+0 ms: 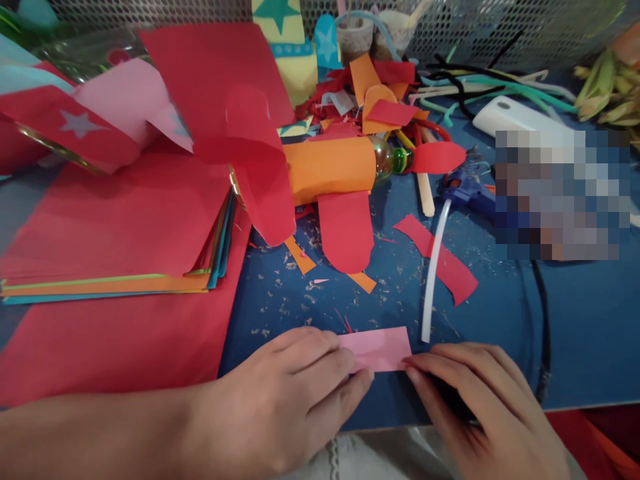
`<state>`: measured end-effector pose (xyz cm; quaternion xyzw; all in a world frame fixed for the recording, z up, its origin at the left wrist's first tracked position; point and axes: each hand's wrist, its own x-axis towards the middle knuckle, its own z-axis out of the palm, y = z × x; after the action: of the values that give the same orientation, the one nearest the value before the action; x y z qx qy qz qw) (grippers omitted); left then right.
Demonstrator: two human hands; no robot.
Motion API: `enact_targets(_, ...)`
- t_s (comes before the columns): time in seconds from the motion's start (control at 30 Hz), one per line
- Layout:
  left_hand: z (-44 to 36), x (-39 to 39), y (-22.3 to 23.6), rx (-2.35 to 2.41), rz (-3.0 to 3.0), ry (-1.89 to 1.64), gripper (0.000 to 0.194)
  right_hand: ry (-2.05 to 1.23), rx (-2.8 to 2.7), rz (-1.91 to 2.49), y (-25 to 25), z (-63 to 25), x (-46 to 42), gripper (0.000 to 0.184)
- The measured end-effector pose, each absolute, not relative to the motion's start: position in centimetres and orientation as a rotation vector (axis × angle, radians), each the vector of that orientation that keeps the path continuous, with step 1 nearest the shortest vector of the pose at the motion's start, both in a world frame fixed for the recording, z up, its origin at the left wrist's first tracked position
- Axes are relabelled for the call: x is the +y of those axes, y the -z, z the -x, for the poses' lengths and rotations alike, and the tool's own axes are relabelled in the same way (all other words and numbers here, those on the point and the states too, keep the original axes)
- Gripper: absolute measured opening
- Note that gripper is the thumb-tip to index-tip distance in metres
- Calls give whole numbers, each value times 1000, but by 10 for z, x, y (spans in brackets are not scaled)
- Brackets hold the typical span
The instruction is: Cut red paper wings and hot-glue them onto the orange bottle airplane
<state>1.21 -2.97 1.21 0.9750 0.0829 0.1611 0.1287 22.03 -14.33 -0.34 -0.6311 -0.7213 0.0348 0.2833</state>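
A small pink paper strip [383, 348] lies along the front of the blue table between my hands. My left hand [285, 393] grips its left end, with the fingers covering that part. The thumb and forefinger of my right hand [475, 393] pinch the strip's lower right corner. Something dark shows under my right palm, and I cannot make out what it is. Beyond the strip lies a plastic bottle wrapped in orange paper [333, 167], with a green neck and red paper fins [346, 230]. A white glue stick [434, 280] juts from a blue glue gun [465, 187] near my right hand.
A stack of coloured paper sheets [115, 220] sits at left, with star-decorated red and pink paper pieces above it. Paper scraps [385, 110] are heaped at the back. A red cutout [445, 263] and a black cable [543, 320] lie at right. Part of the right side is blurred.
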Motion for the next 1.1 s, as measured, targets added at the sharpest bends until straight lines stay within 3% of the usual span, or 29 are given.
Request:
enact_targets(0.23, -13, -29, -14, 214, -2821, -381, 34, -255, -1870, 1808, 0, -219, -139, 3)
enact_targets(0.8, -19, -35, -13, 223, -2926, -161, 35, -235, -1804, 1870, 2, -213, -135, 11)
enact_targets(1.1, -14, -27, -13, 167, -2853, -284, 33, -179, -1737, 1890, 3, -207, -134, 11)
